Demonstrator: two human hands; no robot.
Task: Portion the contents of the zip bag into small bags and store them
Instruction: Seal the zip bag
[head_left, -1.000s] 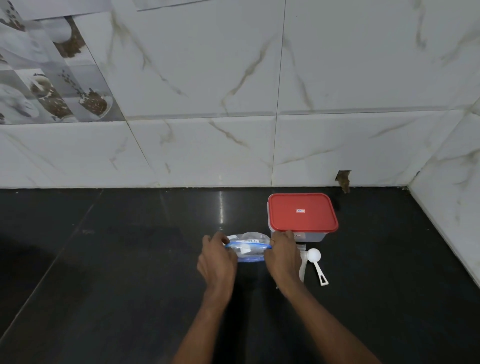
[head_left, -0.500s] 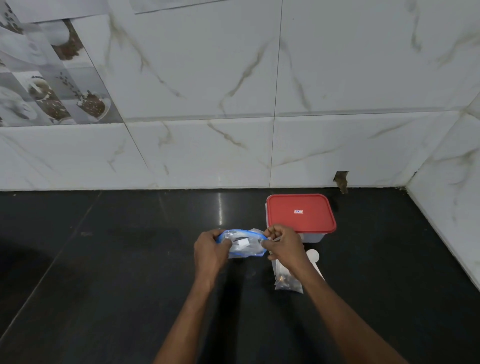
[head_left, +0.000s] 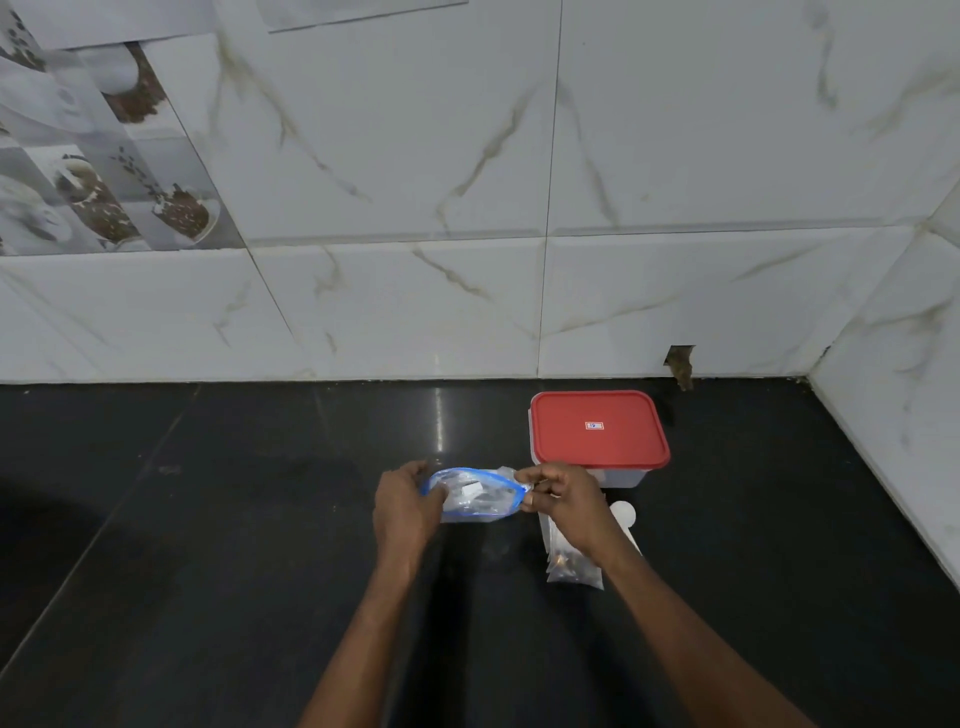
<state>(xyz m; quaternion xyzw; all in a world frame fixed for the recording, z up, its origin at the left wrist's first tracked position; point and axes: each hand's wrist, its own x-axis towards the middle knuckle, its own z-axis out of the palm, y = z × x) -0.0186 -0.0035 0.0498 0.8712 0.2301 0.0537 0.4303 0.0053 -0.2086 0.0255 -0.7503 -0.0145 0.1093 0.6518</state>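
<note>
Left hand (head_left: 402, 512): clamped on the left end of the zip bag (head_left: 475, 493), fingers curled round it.
Right hand (head_left: 563, 506): pinching the right end of the bag's blue-edged mouth.
Zip bag: held between the two grips, mouth spread apart; contents seen through the plastic, kind not discernible.
Small bags (head_left: 569, 566): flat on the counter (head_left: 208, 571), just below the right grip, partly hidden under the wrist.
Spoon (head_left: 623, 514): white, just right of the right grip, partly hidden.
Box (head_left: 597, 428): red lid on, just beyond the right grip.
</note>
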